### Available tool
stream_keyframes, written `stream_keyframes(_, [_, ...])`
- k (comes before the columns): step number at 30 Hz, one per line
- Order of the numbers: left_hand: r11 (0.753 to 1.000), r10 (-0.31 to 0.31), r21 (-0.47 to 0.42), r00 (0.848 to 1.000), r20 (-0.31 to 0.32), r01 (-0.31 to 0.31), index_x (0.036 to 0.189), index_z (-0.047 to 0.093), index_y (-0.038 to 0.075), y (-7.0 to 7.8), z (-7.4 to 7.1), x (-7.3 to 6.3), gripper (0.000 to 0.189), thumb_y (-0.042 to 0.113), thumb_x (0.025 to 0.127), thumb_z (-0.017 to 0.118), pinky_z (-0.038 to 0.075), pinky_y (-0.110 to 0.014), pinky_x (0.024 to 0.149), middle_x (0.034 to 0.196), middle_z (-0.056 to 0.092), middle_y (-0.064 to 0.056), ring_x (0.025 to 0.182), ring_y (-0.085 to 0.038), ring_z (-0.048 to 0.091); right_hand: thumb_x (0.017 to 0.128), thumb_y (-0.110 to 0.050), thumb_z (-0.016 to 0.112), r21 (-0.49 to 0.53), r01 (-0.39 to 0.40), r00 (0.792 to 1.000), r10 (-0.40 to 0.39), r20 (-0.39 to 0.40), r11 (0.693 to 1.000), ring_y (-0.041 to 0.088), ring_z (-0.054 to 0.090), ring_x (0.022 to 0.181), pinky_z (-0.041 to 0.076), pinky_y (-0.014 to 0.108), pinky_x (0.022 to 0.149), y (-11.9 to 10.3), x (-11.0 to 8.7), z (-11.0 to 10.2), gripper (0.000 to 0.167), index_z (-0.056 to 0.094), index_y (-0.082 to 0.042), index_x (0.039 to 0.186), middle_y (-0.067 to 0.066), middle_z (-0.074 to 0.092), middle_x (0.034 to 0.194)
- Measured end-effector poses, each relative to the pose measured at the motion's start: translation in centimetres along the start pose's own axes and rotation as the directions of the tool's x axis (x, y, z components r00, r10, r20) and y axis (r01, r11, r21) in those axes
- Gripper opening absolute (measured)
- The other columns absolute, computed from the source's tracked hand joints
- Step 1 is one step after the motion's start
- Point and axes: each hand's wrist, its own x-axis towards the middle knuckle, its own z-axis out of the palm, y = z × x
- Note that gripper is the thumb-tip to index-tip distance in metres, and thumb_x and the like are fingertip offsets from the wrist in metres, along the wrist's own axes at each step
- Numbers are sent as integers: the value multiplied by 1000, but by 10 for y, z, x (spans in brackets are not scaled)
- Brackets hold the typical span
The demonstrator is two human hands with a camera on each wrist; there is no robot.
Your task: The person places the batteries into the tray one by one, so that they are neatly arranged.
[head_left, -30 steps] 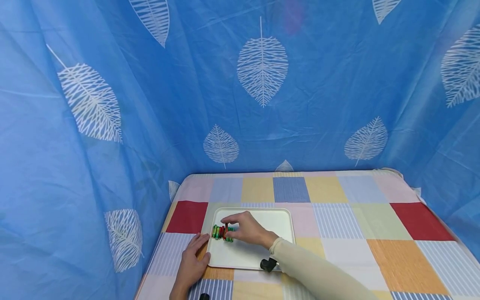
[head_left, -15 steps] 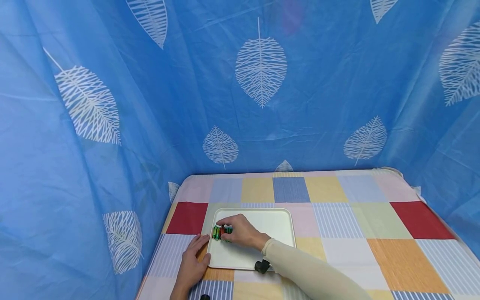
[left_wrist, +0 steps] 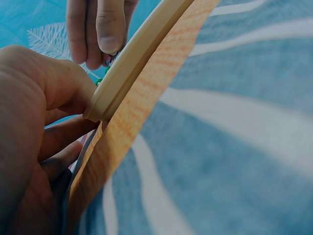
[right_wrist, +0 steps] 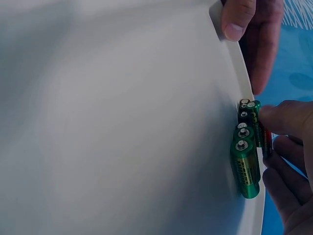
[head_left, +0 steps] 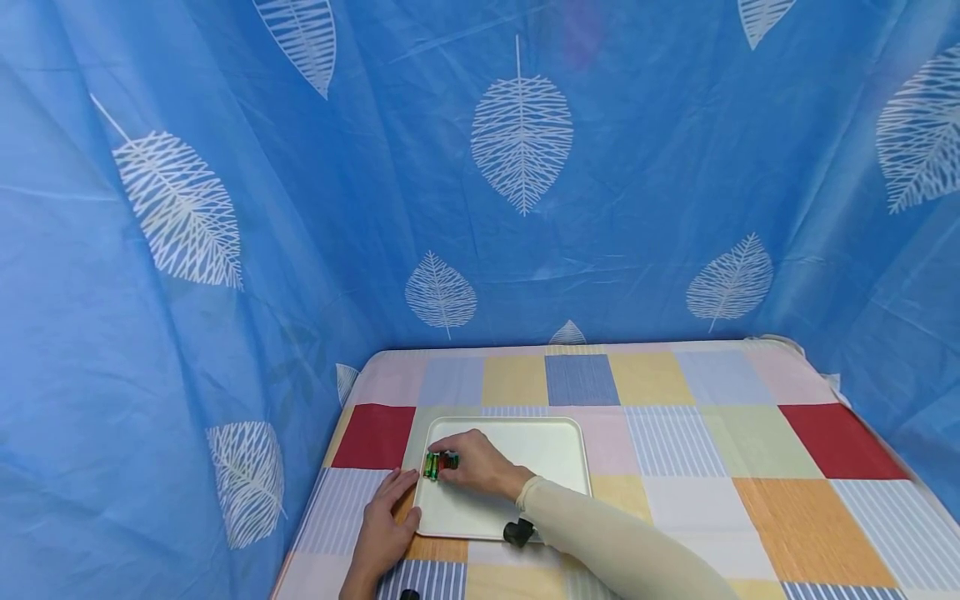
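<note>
Several small batteries, green and red, lie side by side in a row along the left side of a cream tray (head_left: 510,517). My right hand (head_left: 480,462) reaches over the tray and pinches a battery (right_wrist: 267,142) with dark and red colours, largely hidden by the fingers. Close to its thumb stands a slim green battery (right_wrist: 254,122), and a thicker green battery (right_wrist: 246,169) is at the near end of the row. My left hand (head_left: 381,527) rests with relaxed fingers along the tray's left edge, its thumb touching the rim at the front corner.
A patchwork tablecloth (head_left: 772,517) covers the table beneath the tray. Blue curtains (head_left: 600,267) with white leaf prints surround the table at the back and sides. A black wrist camera (head_left: 517,532) on my right arm hangs over the tray's front edge.
My right hand has shifted slightly left along the row and lowered, bringing the red battery down among the others. The row looks closer together. My left hand stays put.
</note>
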Motion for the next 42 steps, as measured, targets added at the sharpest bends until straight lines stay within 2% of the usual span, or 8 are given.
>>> stream_keyframes(6, [1000,7,-6,1000,10,-7,143,71,4,-1,0,-1,54,-3,90,75,32,-67,129,151,68,-15,157,-46,45,95,-16,85,-22,-2,1000,2,-3,1000,4,68,96,59,20,96,1,0,0,39,79,-10,133,-1,82,122])
stream_keyframes(12, [999,-33,-8,999,22,34,145,70,5,0,0,-1,55,-1,91,74,30,-65,131,153,67,-15,159,-44,42,93,-15,87,-23,3,1000,-3,-2,1000,3,69,97,59,20,96,4,0,2,39,80,-10,132,-1,82,122])
stream_keyframes(17, [999,-41,-7,999,24,41,145,70,4,0,0,-1,55,-1,91,74,30,-65,131,154,66,-15,159,-44,42,94,-16,87,-14,-2,1000,2,10,1000,4,69,98,59,20,98,4,1,3,40,79,-10,133,-1,82,124])
stream_keyframes(33, [1000,-26,3,999,25,26,144,71,4,-1,0,0,55,-1,90,76,31,-66,130,153,67,-15,158,-45,43,93,-19,88,-13,-29,999,29,15,999,3,69,100,60,23,101,1,0,1,43,78,-11,135,-1,81,126])
stream_keyframes(37, [1000,-27,6,999,26,27,144,70,4,-1,0,1,55,-1,90,76,31,-66,130,153,67,-15,158,-45,43,93,-21,88,-25,-21,1000,21,6,999,4,72,106,60,23,101,2,0,-1,44,78,-11,135,-1,81,127])
stream_keyframes(42, [1000,-21,9,1000,23,21,145,70,5,-3,0,1,55,-1,90,75,31,-68,129,153,67,-15,158,-45,43,95,-22,86,-5,-7,1000,7,-3,1000,12,76,117,61,28,103,3,-3,-9,44,77,-10,136,1,80,131])
